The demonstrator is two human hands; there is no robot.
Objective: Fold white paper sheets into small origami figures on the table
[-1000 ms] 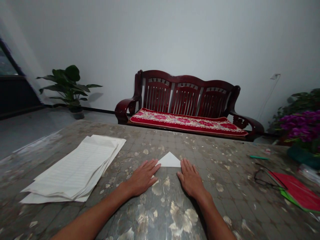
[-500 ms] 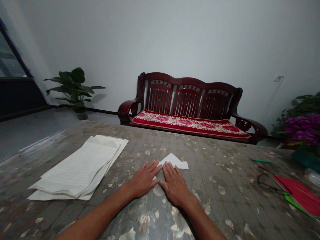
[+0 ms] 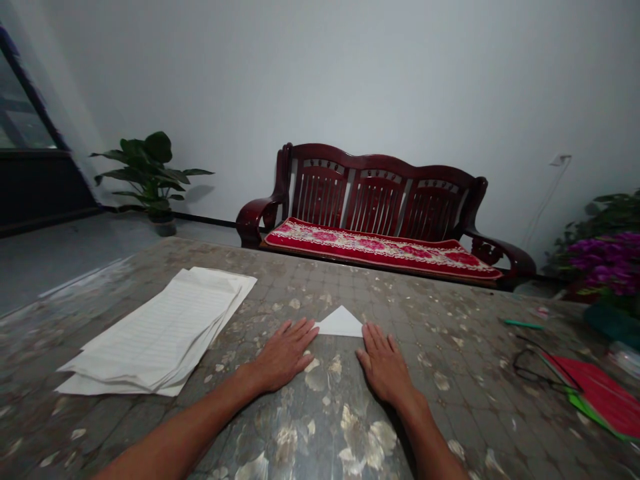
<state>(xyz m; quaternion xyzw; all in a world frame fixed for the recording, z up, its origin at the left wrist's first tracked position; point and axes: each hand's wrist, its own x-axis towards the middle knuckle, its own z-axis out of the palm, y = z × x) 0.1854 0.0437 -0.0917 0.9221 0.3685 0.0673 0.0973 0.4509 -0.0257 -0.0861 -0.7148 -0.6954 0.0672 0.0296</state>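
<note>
Left hand (image 3: 284,355) and right hand (image 3: 385,363) flat, folded paper (image 3: 341,323) touching both, far table edge (image 3: 320,263) well beyond

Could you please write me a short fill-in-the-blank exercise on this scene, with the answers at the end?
1. Between the left hand and the right hand, the visible part of the white paper forms a ____.
2. The stack of lined sheets lies nearer to the ____ hand.
3. The flowers at the far right are ____ in colour.

Missing words: triangle; left; purple.
</note>
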